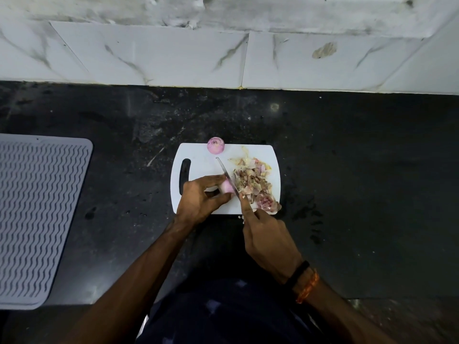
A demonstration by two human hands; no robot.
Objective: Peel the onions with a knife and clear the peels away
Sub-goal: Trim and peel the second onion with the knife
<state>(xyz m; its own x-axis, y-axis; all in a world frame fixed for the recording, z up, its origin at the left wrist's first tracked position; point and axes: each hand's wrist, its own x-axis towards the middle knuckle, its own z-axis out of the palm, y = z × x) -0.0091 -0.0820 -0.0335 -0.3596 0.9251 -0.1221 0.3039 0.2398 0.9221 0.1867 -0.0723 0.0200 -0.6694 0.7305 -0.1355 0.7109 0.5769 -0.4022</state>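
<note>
Left hand (201, 197) is curled round a pale pink onion (226, 187), pinning it at the middle of the white cutting board (198, 157), near the board's front edge. Right hand (265, 242) grips the knife (227, 173), handle hidden in the fist, forefinger laid along the spine; the blade angles away toward the board's far edge and rests against the right side of that onion. Tight quarters there: just right of the blade a heap of peels (250, 176) fills the board's right half, spreading from the far right corner down to the near right corner, where a reddish onion piece (267, 201) sits at the very edge, skin spilling over it. A peeled onion (216, 145) perches on the board's far edge, left of centre, half over the rim. The board's left side, by the handle slot (184, 176), is the only bare stretch of white.

The board lies at the middle of a dark, speckled worktop (360, 170), with open dark surface to the right and behind it up to the wall. At the worktop's left edge a grey ribbed mat (37, 214) reaches the front edge, well apart from the board. White marble-patterned tiles (161, 55) back the worktop. A black band (296, 273) and an orange thread (308, 288) circle the right wrist.
</note>
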